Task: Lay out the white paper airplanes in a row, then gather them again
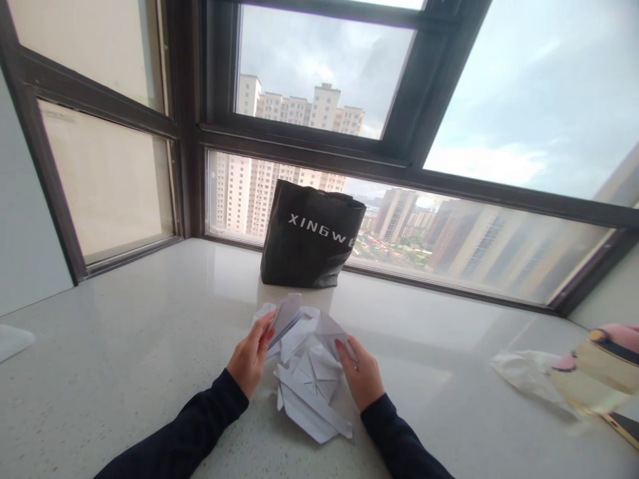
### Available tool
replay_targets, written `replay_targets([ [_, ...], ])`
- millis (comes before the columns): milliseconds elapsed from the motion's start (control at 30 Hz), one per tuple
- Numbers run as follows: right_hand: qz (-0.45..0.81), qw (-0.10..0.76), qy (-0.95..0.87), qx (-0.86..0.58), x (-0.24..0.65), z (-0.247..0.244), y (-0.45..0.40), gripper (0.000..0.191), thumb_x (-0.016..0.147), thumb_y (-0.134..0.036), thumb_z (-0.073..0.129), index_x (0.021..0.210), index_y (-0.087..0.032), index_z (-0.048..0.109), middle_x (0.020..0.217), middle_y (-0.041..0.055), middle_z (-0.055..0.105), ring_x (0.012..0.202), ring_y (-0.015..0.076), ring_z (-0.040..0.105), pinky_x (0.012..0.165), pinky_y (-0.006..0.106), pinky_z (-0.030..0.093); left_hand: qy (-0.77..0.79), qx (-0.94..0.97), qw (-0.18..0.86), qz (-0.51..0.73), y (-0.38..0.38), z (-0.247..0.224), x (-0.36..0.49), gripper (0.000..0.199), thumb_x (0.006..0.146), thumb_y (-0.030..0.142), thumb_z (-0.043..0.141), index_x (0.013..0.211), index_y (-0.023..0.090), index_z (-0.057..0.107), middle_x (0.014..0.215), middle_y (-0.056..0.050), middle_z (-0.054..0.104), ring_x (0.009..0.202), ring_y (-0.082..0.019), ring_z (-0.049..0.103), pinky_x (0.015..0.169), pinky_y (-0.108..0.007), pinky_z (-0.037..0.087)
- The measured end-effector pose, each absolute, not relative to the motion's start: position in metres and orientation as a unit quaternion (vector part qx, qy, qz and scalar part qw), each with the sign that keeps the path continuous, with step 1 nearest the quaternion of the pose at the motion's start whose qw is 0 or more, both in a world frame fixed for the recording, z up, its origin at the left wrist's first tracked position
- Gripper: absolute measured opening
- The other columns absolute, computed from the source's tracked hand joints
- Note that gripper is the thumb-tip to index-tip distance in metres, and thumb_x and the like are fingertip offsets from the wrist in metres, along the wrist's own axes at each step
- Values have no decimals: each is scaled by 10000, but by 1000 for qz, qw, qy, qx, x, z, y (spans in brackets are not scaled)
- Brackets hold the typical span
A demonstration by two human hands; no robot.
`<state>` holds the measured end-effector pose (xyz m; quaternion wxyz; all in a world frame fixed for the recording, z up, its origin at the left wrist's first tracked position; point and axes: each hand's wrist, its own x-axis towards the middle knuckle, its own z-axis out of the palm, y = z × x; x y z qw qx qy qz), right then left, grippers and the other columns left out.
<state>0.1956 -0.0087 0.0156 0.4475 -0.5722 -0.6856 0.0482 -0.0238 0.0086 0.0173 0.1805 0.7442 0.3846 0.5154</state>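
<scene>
A loose heap of white paper pieces (312, 386), cut or folded into angular shapes, lies on the pale speckled counter (164, 346). My left hand (252, 352) is closed around a small stack of folded paper (286, 318), held tilted above the heap's left side. My right hand (360, 369) pinches a single piece of white paper (330, 330) between thumb and fingers, at the right of the heap. Several pieces overlap beneath both hands, so their exact shapes are partly hidden.
Behind the heap stands an upright black bag (312, 239) with white lettering, close to the window. At the right lie a crumpled white plastic wrapper (529, 376) and a blurred pink-and-yellow item (599, 366). A white object (14, 340) shows at the left edge.
</scene>
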Motion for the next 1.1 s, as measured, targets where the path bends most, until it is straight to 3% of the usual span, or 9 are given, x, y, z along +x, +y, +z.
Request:
replay_targets([
  [167, -28, 513, -708, -484, 195, 31, -19, 291, 812, -283, 364, 1040, -194, 521, 1052, 90, 574, 1010, 223, 489, 851, 376, 382, 318, 743, 181, 560, -2, 28, -21, 416, 848, 192, 330, 1248, 196, 214, 1252, -98, 421, 1146, -170, 398, 940, -324, 344],
  [367, -3, 456, -770, -446, 188, 39, -30, 306, 834, -343, 330, 1009, -220, 549, 1134, 72, 522, 1070, 236, 442, 886, 419, 330, 338, 781, 109, 514, 2, 24, -25, 345, 845, 224, 306, 1183, 179, 358, 1196, -101, 476, 1123, -197, 411, 936, -367, 329],
  [467, 32, 396, -787, -473, 185, 33, -28, 333, 812, -416, 375, 1034, -232, 542, 1148, 73, 515, 1073, 235, 444, 892, 403, 336, 443, 780, 68, 438, 12, 9, -26, 350, 812, 223, 314, 1147, 184, 409, 1179, -89, 493, 1093, -204, 433, 923, -389, 331],
  [533, 55, 329, -810, -483, 183, 26, -25, 478, 741, -491, 469, 1144, -234, 476, 1204, 84, 479, 1105, 255, 416, 908, 411, 329, 498, 776, 59, 383, 18, -2, -26, 350, 773, 224, 361, 1110, 190, 453, 1164, -86, 511, 1071, -231, 451, 923, -439, 310],
  [600, 78, 272, -834, -474, 181, 20, -23, 659, 657, -534, 548, 1218, -218, 407, 1231, 99, 460, 1136, 278, 384, 932, 432, 309, 502, 786, 64, 356, 21, -10, -26, 379, 743, 218, 391, 1116, 186, 454, 1161, -87, 516, 1066, -241, 456, 924, -452, 302],
  [667, 104, 252, -847, -456, 180, 17, -22, 698, 641, -516, 575, 1233, -195, 392, 1217, 108, 477, 1139, 271, 387, 946, 424, 307, 464, 811, 73, 348, 21, -13, -25, 432, 736, 226, 393, 1162, 161, 410, 1180, -94, 499, 1084, -224, 442, 927, -404, 323],
  [833, 129, 338, -815, -453, 178, 23, -23, 447, 759, -382, 495, 1162, -190, 469, 1153, 103, 526, 1075, 207, 466, 904, 336, 383, 400, 843, 80, 351, 17, -6, -24, 483, 732, 245, 385, 1200, 131, 354, 1155, -99, 512, 1049, -196, 470, 910, -339, 359],
  [1000, 141, 401, -788, -445, 181, 28, -23, 332, 810, -427, 406, 1003, -219, 579, 1069, 79, 578, 995, 199, 525, 854, 319, 417, 485, 804, -19, 344, 9, 0, -21, 509, 695, 192, 402, 1202, 197, 360, 1161, -66, 522, 1132, -276, 379, 948, -559, 155],
  [1100, 109, 445, -758, -465, 185, 27, -20, 349, 854, -398, 315, 886, -208, 606, 958, 72, 617, 922, 190, 552, 811, 322, 432, 505, 790, -56, 345, 8, 5, -22, 485, 716, 182, 394, 1200, 192, 358, 1189, -61, 502, 1179, -282, 309, 940, -593, 79],
])
